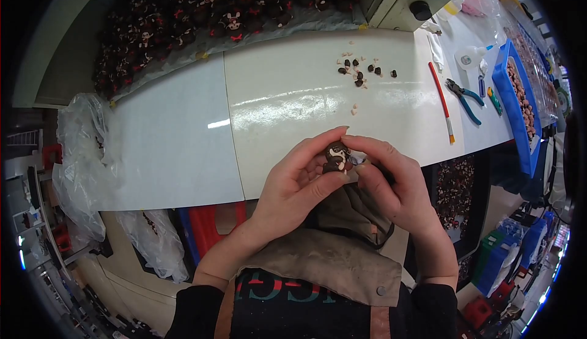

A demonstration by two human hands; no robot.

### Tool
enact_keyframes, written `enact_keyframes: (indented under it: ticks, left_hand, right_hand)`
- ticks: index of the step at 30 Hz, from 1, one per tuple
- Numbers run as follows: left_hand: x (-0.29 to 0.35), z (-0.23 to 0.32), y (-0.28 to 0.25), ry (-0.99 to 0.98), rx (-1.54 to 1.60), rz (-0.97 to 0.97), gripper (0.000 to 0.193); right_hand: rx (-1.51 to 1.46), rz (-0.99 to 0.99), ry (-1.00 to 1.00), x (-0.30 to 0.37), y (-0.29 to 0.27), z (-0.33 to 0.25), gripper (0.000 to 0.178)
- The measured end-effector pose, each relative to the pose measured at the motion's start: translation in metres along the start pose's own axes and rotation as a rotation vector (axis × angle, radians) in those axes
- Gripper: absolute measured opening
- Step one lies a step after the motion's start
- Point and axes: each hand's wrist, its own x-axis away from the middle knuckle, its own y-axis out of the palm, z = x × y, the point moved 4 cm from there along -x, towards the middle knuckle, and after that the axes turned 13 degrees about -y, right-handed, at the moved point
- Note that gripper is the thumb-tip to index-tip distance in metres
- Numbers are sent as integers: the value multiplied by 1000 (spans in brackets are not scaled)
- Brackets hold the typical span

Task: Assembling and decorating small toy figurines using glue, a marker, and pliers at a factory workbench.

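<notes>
Both left hand (pixel 299 177) and right hand (pixel 394 177) pinch a brown figurine (pixel 335 157) at the tabletop's (pixel 269 128) near edge, likely adjusting it; any next move wants steadiness.

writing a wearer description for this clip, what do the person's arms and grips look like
The left grip and right grip are ungloved, with no rings or watch showing. The forearms are bare up to black sleeves.
</notes>
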Motion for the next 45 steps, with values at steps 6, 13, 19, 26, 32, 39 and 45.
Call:
enact_keyframes:
  ticks: [6,13,19,26,32,39,45]
  left_hand:
    - [1,0,-1,-17,3,1,49]
    - [2,-2,-4,-20,-19,-2,47]
    - [3,0,-5,-43,-13,0,47]
    - [2,3,-7,-61,32,-22,44]
    - [0,3,-6,-12,8,-38,46]
    - [-1,1,-5,-4,23,-28,48]
    - [-2,0,-4,-7,24,-24,49]
  right_hand:
    - [-8,6,11,0,2,1,35]
    - [58,-4,-113,0,3,1,34]
    - [31,40,-119,3,3,4,31]
    - [-147,86,96,3,1,5,33]
    - [-86,13,81,-1,4,0,34]
    - [-40,-7,30,-2,2,-1,35]
    - [-32,-8,37,-3,1,-1,35]
